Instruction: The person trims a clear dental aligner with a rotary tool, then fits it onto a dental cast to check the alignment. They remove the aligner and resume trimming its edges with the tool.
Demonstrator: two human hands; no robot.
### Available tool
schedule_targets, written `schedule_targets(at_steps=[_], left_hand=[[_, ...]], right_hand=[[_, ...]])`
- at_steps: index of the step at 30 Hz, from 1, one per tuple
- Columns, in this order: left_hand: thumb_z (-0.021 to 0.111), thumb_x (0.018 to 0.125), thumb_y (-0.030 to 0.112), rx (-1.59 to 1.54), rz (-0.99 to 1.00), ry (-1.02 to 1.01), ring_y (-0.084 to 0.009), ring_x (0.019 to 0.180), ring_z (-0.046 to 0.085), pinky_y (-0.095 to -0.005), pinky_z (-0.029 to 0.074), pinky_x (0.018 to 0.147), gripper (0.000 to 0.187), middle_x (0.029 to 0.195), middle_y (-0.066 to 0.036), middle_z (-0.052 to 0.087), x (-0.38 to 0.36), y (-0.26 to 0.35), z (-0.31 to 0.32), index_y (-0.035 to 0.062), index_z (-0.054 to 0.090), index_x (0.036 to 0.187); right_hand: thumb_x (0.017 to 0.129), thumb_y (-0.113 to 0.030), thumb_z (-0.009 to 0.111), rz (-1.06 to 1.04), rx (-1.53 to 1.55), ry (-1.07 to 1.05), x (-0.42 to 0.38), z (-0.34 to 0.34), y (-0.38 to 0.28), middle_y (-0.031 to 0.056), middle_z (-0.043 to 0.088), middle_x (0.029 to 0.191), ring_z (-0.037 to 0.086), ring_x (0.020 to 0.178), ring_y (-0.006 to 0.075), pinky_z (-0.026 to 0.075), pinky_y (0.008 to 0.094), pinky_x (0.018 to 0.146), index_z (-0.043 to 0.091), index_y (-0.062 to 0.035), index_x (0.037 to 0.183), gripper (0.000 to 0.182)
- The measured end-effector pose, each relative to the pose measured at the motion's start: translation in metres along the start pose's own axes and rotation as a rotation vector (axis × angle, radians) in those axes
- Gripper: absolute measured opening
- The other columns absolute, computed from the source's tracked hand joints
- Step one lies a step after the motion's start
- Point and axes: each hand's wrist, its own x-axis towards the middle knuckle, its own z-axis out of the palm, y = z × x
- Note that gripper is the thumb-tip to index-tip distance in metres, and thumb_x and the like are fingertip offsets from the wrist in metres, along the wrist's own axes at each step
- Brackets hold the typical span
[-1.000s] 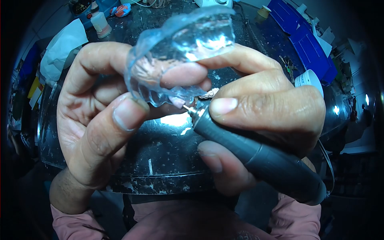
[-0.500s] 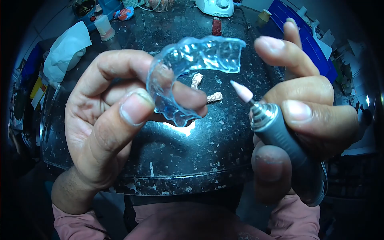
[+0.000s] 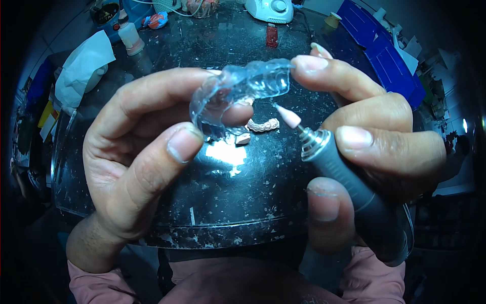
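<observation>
Just in front of the pink sleeves (image 3: 100,285), both hands are raised over the tabletop (image 3: 238,195), each occupied. The right hand (image 3: 382,134) grips a dark handpiece (image 3: 349,177) slantwise, its pale pink conical bit (image 3: 289,117) pointing up and leftward, clear of the plastic. The left hand (image 3: 121,162) pinches a transparent dental tray (image 3: 238,86) by its left side, thumb on the near edge, a fingertip inside the curve. The tray arches away to the right, where the right hand's forefinger meets its far end or comes very near; from here I can't tell which.

Part of the left fingers shows only blurrily through the plastic, and the handpiece's lower body is partly covered by the right hand. Beneath and beyond the tray lie pale tooth-shaped pieces (image 3: 264,125); tray and fingers block some of them, so whether they join is unclear.

Farther back sits a small red object (image 3: 272,36), then a white box with a dial (image 3: 269,11), cut off at the top. A bottle (image 3: 131,39) and white sheet (image 3: 83,63) are off to the left, blue bins (image 3: 379,55) to the right, the edges sinking into darkness.
</observation>
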Motion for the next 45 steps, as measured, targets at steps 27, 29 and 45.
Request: schedule_targets(at_steps=[27,29,45], left_hand=[[0.057,0.088,-0.001,0.627,0.422,-0.285,-0.0276,0.118,0.052,-0.0392,0.040,0.100,0.035,0.116,-0.017,0.061,0.005,0.004,-0.027,0.0011,0.056,0.123],[0.057,0.088,0.000,0.642,0.456,-0.338,-0.0252,0.116,0.053,-0.0380,0.041,0.100,0.039,0.122,-0.019,0.058,0.007,0.003,-0.030,-0.0007,0.053,0.127],[0.063,0.089,0.019,-0.109,-0.267,-0.107,-0.0266,0.117,0.057,-0.0417,0.044,0.103,0.053,0.125,-0.020,0.057,0.005,0.012,0.000,-0.0076,0.048,0.132]], right_hand=[[0.087,-0.016,0.062,-0.006,0.076,-0.261,0.020,-0.020,-0.007,0.0100,0.050,0.081,0.061,0.080,0.0256,0.051,0.0589,0.092,0.047,-0.0037,0.107,0.028],[0.087,-0.016,0.064,0.050,0.065,-0.286,0.021,-0.020,-0.011,0.0100,0.050,0.080,0.063,0.084,0.0291,0.050,0.0592,0.093,0.048,-0.0037,0.107,0.028],[0.088,-0.017,0.067,0.021,0.155,-0.160,0.005,0.002,-0.006,0.0125,0.054,0.085,0.065,0.094,0.0427,0.054,0.0542,0.090,0.044,-0.0022,0.106,0.033]])
